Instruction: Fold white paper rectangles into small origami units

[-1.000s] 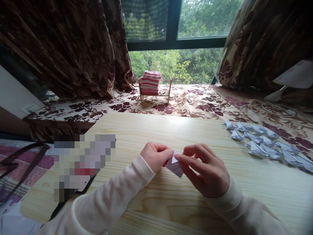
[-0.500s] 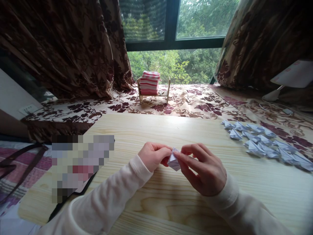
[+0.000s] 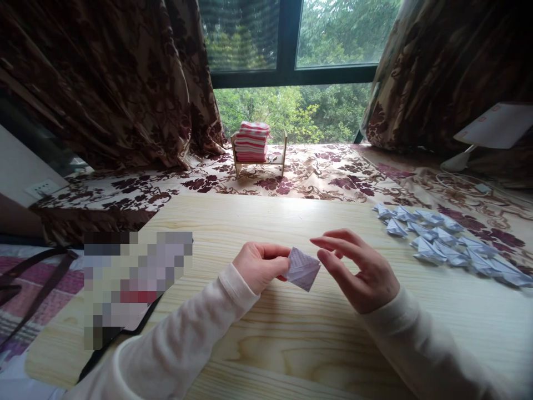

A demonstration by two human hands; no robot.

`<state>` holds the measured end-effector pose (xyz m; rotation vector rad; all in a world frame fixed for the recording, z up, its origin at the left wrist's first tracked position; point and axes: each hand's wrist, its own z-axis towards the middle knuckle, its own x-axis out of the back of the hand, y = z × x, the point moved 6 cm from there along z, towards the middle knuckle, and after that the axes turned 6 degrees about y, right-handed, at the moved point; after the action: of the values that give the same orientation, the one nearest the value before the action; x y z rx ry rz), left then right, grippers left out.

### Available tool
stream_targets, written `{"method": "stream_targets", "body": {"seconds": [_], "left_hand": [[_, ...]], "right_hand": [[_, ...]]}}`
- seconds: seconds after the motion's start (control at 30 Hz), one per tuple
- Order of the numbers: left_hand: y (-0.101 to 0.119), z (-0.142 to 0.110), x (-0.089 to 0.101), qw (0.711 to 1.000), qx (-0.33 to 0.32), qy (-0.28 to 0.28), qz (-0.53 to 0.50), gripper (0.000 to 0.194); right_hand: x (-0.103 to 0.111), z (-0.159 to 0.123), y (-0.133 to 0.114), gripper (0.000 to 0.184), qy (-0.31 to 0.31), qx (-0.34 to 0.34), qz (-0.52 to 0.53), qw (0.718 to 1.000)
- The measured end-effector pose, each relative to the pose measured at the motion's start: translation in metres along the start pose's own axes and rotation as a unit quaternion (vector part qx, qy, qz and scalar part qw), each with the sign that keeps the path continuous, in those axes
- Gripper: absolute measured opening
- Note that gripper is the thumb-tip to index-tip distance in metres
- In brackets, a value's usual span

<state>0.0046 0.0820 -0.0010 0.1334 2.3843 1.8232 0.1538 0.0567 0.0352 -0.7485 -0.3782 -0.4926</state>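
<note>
A small square of folded paper (image 3: 303,269), white with faint print, is pinched at its left corner by my left hand (image 3: 263,266). It hangs above the wooden table (image 3: 266,339) with a flat face toward me and a diagonal crease across it. Just to the right of the paper, my right hand (image 3: 362,269) has its thumb and fingers apart and holds nothing. On the table's right side lie several folded white paper pieces (image 3: 433,250) in rows.
A blurred-out flat object (image 3: 141,283) lies at the table's left. Beyond the table, a small wooden stand (image 3: 283,155) bears a stack of pink-and-white striped cloths (image 3: 252,142) on the patterned sill cover. A white lamp (image 3: 495,126) stands at the right, its cable nearby.
My right fingers have let go of the paper and moved slightly right. The raised flap seen earlier now lies flat or is turned away, and the paper shows a plain square face.
</note>
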Motion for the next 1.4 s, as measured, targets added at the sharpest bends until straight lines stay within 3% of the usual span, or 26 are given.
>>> {"method": "stream_targets", "body": {"seconds": [0.13, 0.27, 0.4, 0.53, 0.77, 0.97, 1.2, 1.33, 1.4], "left_hand": [[0.002, 0.0, -0.001, 1.0, -0.004, -0.01, -0.01, 0.023], [0.001, -0.001, -0.003, 0.999, -0.009, -0.037, -0.01, 0.024], [0.002, -0.005, -0.008, 0.996, -0.039, -0.064, 0.045, 0.031], [0.003, -0.007, -0.009, 0.99, -0.087, -0.046, 0.103, 0.027], [0.006, -0.011, -0.014, 0.989, -0.098, -0.071, 0.083, 0.023], [0.009, -0.013, -0.016, 0.989, -0.096, -0.078, 0.078, 0.025], [0.005, -0.011, -0.009, 0.991, -0.126, -0.015, 0.037, 0.021], [0.017, -0.016, -0.001, 0.966, -0.222, 0.086, 0.096, 0.019], [0.023, -0.02, -0.001, 0.952, -0.26, 0.104, 0.127, 0.017]], "right_hand": [[-0.019, -0.008, 0.023, 0.03, -0.121, -0.166, 0.119, 0.971], [-0.03, -0.018, 0.03, 0.036, -0.104, -0.252, 0.186, 0.944], [-0.03, -0.018, 0.028, 0.033, -0.065, -0.268, 0.21, 0.938], [-0.026, -0.014, 0.023, 0.032, -0.062, -0.275, 0.22, 0.934], [-0.025, -0.013, 0.018, 0.031, -0.048, -0.287, 0.244, 0.925], [-0.019, -0.012, 0.014, 0.025, 0.002, -0.242, 0.215, 0.946], [-0.019, -0.014, 0.031, 0.024, 0.07, -0.306, 0.287, 0.905], [-0.019, -0.014, 0.03, 0.02, 0.088, -0.298, 0.302, 0.901], [-0.02, -0.014, 0.029, 0.02, 0.086, -0.296, 0.303, 0.902]]}}
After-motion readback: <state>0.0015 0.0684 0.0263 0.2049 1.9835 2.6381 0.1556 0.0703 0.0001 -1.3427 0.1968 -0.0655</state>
